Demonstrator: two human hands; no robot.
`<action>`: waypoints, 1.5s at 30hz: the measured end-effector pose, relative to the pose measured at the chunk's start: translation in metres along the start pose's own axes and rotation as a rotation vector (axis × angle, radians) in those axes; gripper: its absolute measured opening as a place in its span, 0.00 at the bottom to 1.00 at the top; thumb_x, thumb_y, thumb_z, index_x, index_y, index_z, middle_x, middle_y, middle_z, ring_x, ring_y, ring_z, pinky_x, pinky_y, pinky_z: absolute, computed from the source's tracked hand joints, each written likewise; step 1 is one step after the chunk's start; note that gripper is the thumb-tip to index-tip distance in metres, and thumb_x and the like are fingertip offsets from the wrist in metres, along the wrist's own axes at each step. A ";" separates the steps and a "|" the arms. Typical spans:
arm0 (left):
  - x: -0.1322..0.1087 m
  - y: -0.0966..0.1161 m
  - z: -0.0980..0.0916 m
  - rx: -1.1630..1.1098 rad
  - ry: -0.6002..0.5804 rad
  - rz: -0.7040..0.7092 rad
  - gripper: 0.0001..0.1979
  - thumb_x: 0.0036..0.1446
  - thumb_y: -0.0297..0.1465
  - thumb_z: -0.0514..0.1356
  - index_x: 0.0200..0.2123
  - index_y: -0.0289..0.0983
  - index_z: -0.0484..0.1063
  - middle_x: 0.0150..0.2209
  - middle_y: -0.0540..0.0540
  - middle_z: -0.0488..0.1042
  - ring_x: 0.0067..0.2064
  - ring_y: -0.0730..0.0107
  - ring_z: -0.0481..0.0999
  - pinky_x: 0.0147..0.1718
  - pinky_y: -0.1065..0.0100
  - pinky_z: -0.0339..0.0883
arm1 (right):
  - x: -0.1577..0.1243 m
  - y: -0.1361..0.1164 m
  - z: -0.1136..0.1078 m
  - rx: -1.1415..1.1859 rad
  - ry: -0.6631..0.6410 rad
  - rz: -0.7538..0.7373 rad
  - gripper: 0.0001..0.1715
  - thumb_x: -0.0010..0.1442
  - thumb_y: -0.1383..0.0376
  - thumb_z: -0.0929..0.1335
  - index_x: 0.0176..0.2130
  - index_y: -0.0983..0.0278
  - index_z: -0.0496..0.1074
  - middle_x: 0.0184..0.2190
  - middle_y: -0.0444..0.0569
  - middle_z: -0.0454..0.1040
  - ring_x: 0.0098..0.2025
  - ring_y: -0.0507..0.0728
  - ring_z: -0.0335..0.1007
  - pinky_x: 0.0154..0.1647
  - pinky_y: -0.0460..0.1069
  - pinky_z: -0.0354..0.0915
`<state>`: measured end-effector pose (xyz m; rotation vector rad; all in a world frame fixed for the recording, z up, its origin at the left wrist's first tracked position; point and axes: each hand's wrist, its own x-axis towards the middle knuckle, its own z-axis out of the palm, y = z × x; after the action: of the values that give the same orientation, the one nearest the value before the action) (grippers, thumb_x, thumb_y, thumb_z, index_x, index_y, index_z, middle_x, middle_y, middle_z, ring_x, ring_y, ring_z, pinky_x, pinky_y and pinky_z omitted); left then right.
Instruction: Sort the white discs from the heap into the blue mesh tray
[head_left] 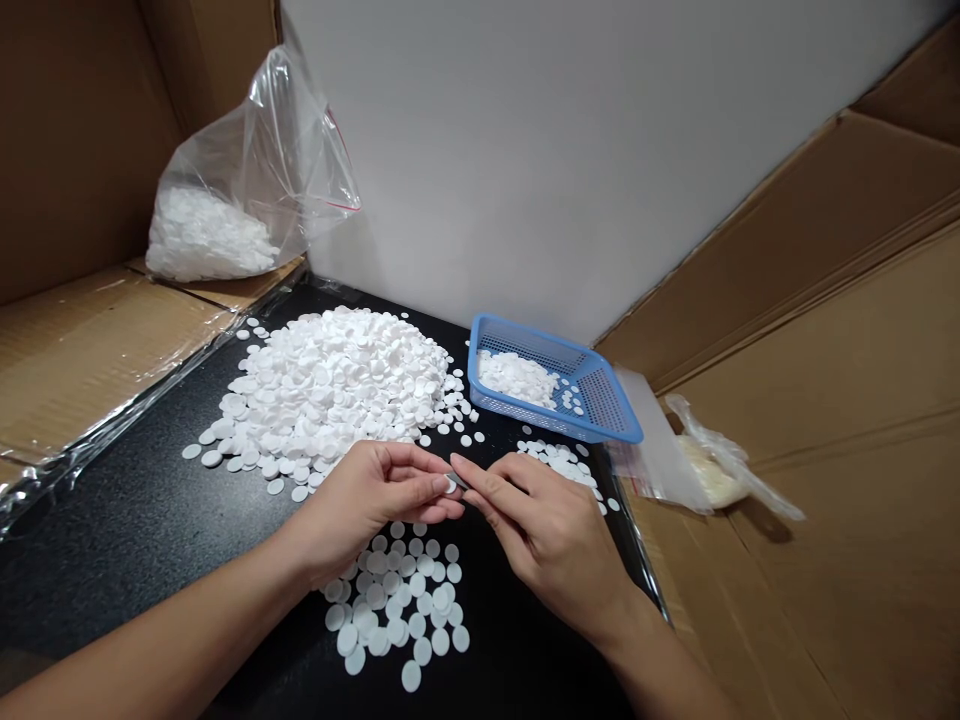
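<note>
My left hand (394, 485) pinches a small white round disc (451, 486) between thumb and fingers. From the right, my right hand (551, 520) meets it, its thumb and forefinger closed on a small thin grey piece (459, 481) at the disc's edge; its kind is too small to tell. Behind my left hand rises a large heap of white discs (345, 380) on the black tabletop (142, 540). Below my hands lies a loose spread of discs (405, 600). Another patch of discs (559, 458) shows partly behind my right hand.
A blue perforated basket (607, 400) with white discs inside stands at the back right. On cardboard (97, 340) to the left sits a clear plastic bag (225, 210) of white pieces. Beyond the right table edge lies a bag with pale yellowish contents (712, 470). A grey wall (540, 170) rises behind.
</note>
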<state>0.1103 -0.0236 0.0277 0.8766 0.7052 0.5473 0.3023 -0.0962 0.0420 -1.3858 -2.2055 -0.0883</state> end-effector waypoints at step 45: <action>-0.037 -0.034 -0.014 1.168 0.134 0.522 0.14 0.65 0.29 0.55 0.53 0.46 0.70 0.54 0.44 0.72 0.54 0.60 0.75 0.48 0.64 0.71 | 0.015 0.014 0.048 0.388 -0.066 0.416 0.07 0.59 0.73 0.69 0.32 0.63 0.72 0.31 0.45 0.73 0.35 0.55 0.71 0.37 0.49 0.67</action>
<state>0.0809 -0.0606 0.0049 2.1684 0.9216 0.6449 0.2906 -0.0618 0.0050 -1.5930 -1.8097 0.5112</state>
